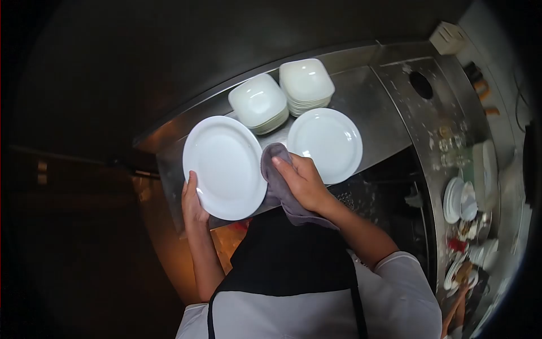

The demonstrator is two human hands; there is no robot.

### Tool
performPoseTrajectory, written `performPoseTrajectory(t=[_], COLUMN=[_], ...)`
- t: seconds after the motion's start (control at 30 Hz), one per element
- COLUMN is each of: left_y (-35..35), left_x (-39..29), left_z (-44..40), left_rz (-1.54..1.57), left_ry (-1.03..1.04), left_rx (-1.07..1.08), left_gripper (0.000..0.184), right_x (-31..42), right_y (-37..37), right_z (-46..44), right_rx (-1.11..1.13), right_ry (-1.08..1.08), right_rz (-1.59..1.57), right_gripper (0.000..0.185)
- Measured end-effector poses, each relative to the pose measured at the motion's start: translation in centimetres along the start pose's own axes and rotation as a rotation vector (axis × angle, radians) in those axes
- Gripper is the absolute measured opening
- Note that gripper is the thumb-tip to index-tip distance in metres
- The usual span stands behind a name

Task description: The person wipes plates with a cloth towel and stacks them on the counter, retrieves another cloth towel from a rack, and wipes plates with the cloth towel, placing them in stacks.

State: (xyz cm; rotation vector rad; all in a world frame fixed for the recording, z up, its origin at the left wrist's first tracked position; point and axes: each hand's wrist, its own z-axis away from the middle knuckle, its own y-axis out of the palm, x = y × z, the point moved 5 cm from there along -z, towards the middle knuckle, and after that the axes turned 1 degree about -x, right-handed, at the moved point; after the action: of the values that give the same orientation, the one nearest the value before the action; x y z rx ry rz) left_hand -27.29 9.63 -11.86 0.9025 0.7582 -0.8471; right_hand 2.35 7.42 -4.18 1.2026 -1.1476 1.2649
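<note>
A white oval plate (223, 164) is tilted up over the metal counter, its left rim gripped by my left hand (194, 203) with the thumb on the front. My right hand (307, 183) is closed around a grey-purple cloth (275, 169), which touches or lies very near the plate's right edge. Just beyond my right hand rests a round white plate (327, 144). Behind the plates stand two stacks of square white bowls, a left stack (259, 101) and a right stack (306, 82). The fingers behind the oval plate are hidden.
The steel counter (372, 107) runs right to a wet sink area with a round dark hole (420, 85). Along the right side are glasses (451, 141), stacked white dishes (453, 199) and plates with food scraps. Another person's arm (456, 302) reaches in at lower right.
</note>
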Motion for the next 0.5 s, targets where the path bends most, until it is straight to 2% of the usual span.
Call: performPoseTrajectory(t=[0.07,0.17,0.23,0.3,0.43,0.5], left_y=[0.1,-1.8,-4.1,-6.3,-8.8,-10.8], left_x=[-0.1,-1.5,-1.8,-1.9,-1.7,-1.3], left_z=[-1.6,-4.0,-5.6,-6.9,-8.5,-9.3], left_rz=[0.005,-0.089,-0.168,-0.234,-0.213,-0.243], left_ry=[-0.022,0.077,0.100,0.095,0.116,0.115], left_rx=[-0.004,-0.008,-0.081,-0.133,-0.147,-0.284], left_gripper=[0.047,0.045,0.045,0.046,0.044,0.055], right_x=[0.2,0.5,1.1,0.0,-4.7,-9.0], right_y=[-1.6,-6.0,-9.6,-12.5,-13.5,-14.3], right_z=[-0.2,-0.4,-0.5,-1.3,-2.7,-3.1], right_rx=[-0.127,-0.391,-0.613,-0.698,-0.443,-0.318], right_ry=[-0.040,-0.088,-0.190,-0.137,-0.198,-0.296], right_rz=[-0.010,-0.014,0.239,0.555,1.044,1.225], right_gripper=[0.032,0.030,0.032,0.037,0.054,0.070])
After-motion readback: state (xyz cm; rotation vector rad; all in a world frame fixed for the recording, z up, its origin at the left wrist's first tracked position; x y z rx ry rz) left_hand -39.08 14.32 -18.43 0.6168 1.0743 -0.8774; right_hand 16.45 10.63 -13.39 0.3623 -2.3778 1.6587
